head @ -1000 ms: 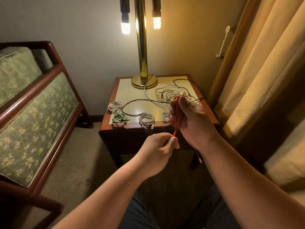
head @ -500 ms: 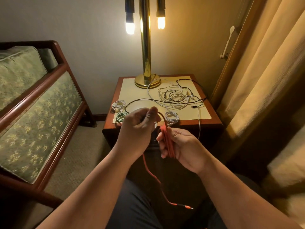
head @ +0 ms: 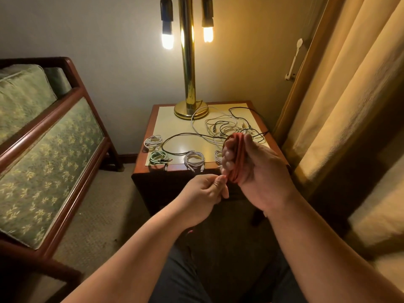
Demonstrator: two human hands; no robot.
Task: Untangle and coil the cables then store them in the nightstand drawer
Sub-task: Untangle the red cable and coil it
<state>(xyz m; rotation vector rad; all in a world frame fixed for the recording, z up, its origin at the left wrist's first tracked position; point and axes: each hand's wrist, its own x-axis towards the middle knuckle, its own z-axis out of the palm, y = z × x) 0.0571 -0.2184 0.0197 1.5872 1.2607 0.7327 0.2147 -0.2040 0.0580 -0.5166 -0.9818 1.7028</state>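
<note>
My right hand (head: 260, 171) holds a coil of red cable (head: 238, 158) wound round its fingers, raised in front of the nightstand (head: 150, 173). My left hand (head: 203, 193) pinches the loose strand of that red cable just below the coil. On the nightstand top lie a tangle of white and black cables (head: 227, 127), a long black cable (head: 175, 136), two coiled white cables (head: 153, 142) (head: 194, 159) and a coiled green cable (head: 158, 159). The drawer is not visible.
A brass lamp (head: 189, 95) with two lit bulbs stands at the back of the nightstand. A green upholstered wooden chair (head: 50, 154) is at the left. Curtains (head: 349, 95) hang at the right. Carpet covers the floor.
My right hand has risen and wrapped another loop of red cable round its fingers. My left hand has dropped from above the coil to below it, and the dangling red tail has shortened.
</note>
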